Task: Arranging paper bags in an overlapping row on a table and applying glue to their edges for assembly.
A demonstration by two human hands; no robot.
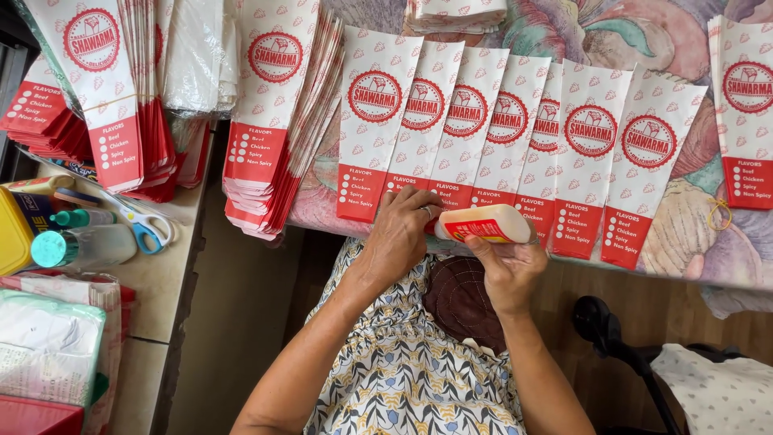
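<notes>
Worktop (684, 242): covered by a patterned cloth, its near edge crossed by the fanned sleeves.
Stacks of sleeves: four thick stacks are seen at upper left (274, 121), one small pile (455, 12) at the top edge, one stack (745, 105) at far right.
Fanned row (515, 137): seven white-and-red paper sleeves are counted, overlapped side by side, red ends hung over the worktop edge.
Side counter (161, 274): one pair of blue-handled scissors (145, 225) and two teal-capped bottles (80, 246) are laid there.
Glue bottle (483, 224): one, white with a red label, held level just below the row's red ends.
Left hand (398, 238): pressed flat on the lower ends of the leftmost sleeves; nothing is clasped.
Right hand (507, 270): grip closed around the glue bottle from beneath.
Rubber band (719, 214): one, yellow, lying on the cloth at right.
</notes>
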